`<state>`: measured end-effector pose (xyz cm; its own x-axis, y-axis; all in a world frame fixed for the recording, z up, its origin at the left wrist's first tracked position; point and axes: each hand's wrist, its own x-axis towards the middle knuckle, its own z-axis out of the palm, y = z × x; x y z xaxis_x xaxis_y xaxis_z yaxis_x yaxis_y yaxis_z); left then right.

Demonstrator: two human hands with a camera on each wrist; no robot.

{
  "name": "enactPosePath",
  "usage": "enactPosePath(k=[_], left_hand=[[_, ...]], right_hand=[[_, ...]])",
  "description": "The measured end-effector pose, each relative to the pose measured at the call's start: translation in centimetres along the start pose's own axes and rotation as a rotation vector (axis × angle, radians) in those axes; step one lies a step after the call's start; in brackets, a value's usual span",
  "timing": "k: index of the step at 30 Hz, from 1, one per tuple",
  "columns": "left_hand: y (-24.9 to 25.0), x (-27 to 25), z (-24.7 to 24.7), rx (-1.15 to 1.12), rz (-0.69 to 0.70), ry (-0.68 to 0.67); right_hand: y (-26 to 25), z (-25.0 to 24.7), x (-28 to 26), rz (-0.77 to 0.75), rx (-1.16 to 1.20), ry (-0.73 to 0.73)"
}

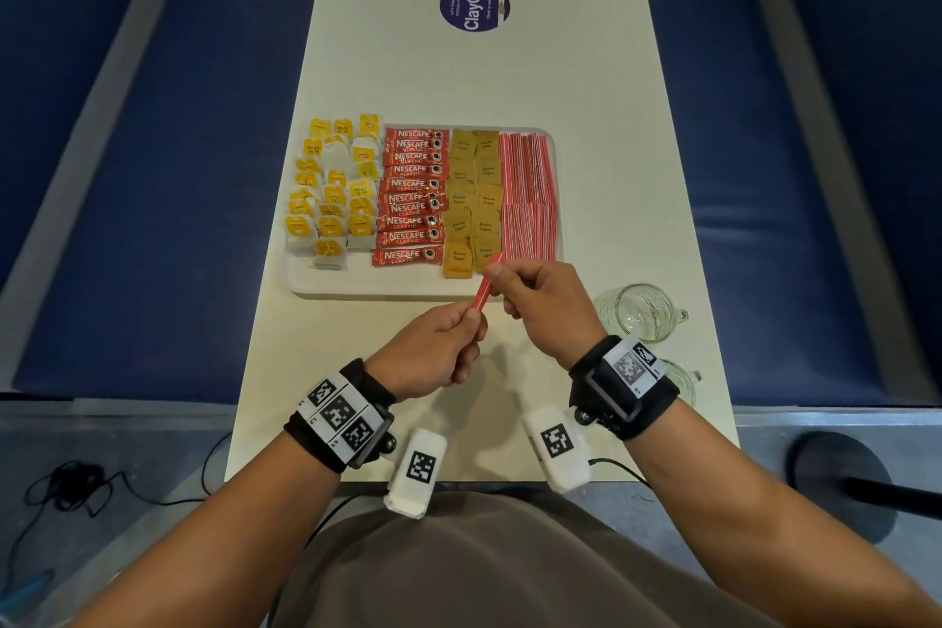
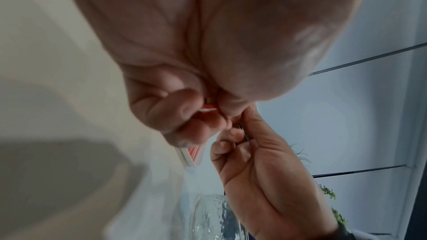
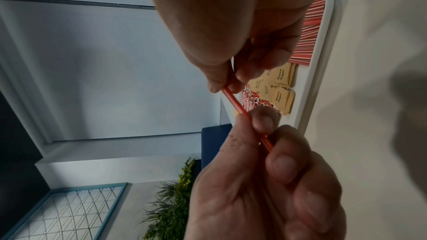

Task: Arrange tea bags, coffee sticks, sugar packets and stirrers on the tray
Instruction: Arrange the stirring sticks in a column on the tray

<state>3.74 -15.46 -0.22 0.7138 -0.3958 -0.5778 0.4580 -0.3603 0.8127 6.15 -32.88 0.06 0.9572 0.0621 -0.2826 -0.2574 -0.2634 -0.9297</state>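
A white tray point(image 1: 351, 283) on the table holds yellow tea bags point(image 1: 334, 191) at left, red Nescafe coffee sticks point(image 1: 410, 196), brown sugar packets point(image 1: 471, 201) and rows of red-and-white stirrers point(image 1: 527, 191) at right. Just in front of the tray, both hands hold one red stirrer point(image 1: 487, 283) above the table. My left hand point(image 1: 466, 321) pinches its near end, my right hand point(image 1: 497, 270) pinches its far end. The right wrist view shows the stirrer point(image 3: 235, 103) stretched between the fingertips, with sugar packets point(image 3: 277, 83) behind.
A clear glass mug point(image 1: 639, 311) stands on the table right of my right hand, a second glass point(image 1: 683, 380) behind the wrist. A round purple sticker point(image 1: 474, 6) lies farther up the table. Blue benches point(image 1: 168, 199) flank both sides.
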Motion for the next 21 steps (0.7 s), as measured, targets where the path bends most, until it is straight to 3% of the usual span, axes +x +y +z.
enactPosePath(k=[9, 13, 15, 21], left_hand=[[-0.4, 1.0, -0.8, -0.049, -0.020, 0.031], [0.0, 1.4, -1.4, 0.038, 0.020, 0.022], [0.0, 1.9, -1.8, 0.144, 0.065, 0.050], [-0.6, 4.0, -4.5, 0.790, 0.244, 0.252]], right_hand=[[0.5, 0.6, 0.5, -0.009, -0.123, -0.099], [-0.3, 0.3, 1.9, 0.000, -0.225, -0.136], [-1.4, -0.7, 3.2, 0.012, -0.329, -0.155], [-4.2, -5.1, 8.6, 0.116, -0.559, -0.165]])
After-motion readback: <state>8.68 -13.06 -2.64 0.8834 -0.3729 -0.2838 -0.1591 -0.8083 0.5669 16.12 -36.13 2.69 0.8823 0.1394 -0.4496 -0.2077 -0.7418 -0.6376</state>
